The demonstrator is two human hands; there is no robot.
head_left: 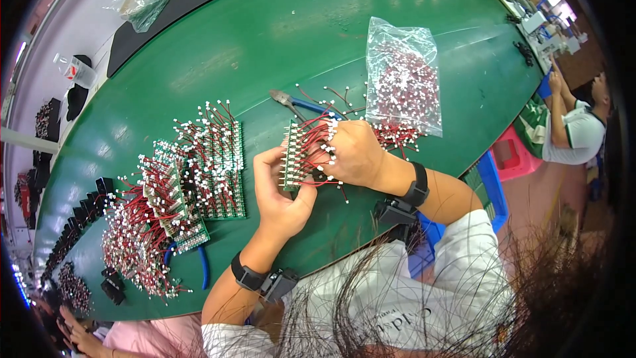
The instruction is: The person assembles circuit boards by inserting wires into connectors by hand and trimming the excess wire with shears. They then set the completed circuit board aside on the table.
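Above the green table, my left hand grips the side and lower edge of a narrow green circuit board, with its thumb near the bottom. Metal pins stick out along the board's left side, and red wires with white connectors fan out to the right. My right hand is closed among these wires, its fingertips mostly hidden behind its knuckles and the leads. Just beyond the hands lie cutting pliers with blue handles, and a few loose wire leads are scattered beside them.
A clear bag full of wire leads lies at right, with loose leads at its near end. Wired boards and a lead heap lie left, near another blue-handled tool. Co-workers sit right and lower left.
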